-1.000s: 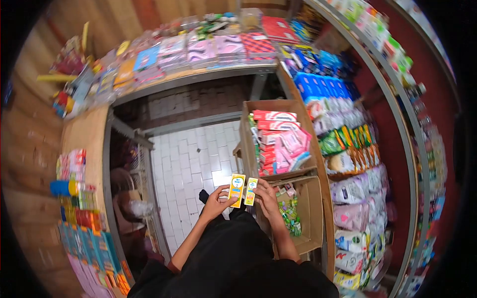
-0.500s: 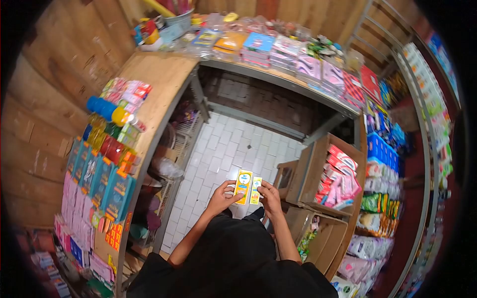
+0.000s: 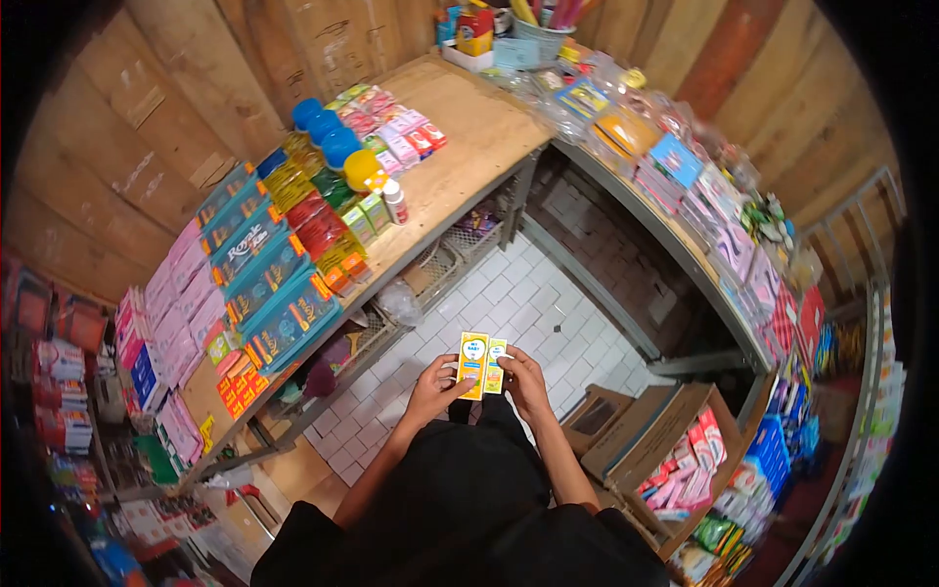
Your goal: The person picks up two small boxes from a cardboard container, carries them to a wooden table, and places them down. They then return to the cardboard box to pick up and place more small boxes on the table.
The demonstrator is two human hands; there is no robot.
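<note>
Two small cartons are held side by side in front of my body, above the tiled floor. My left hand (image 3: 435, 390) is closed around the larger yellow "My Baby" box (image 3: 473, 366), with the thumb across its lower front. A narrower yellow-green box (image 3: 497, 368) sits in my right hand (image 3: 524, 383), pinched at its right edge between thumb and fingers. Both boxes stand upright with printed fronts facing me. Their inner edges touch or nearly touch.
To the left is a wooden counter (image 3: 478, 102) with rows of teal Royale packs (image 3: 293, 321), pink packs (image 3: 181, 256) and blue-lidded containers (image 3: 340, 147). A cardboard carton (image 3: 641, 440) holding red and pink boxes (image 3: 688, 468) stands at right. Stacked goods line the far shelf (image 3: 685, 227).
My view has swung left, so more of the left counter shows and the cardboard carton sits lower right. The two boxes have come closer together in my hands.
</note>
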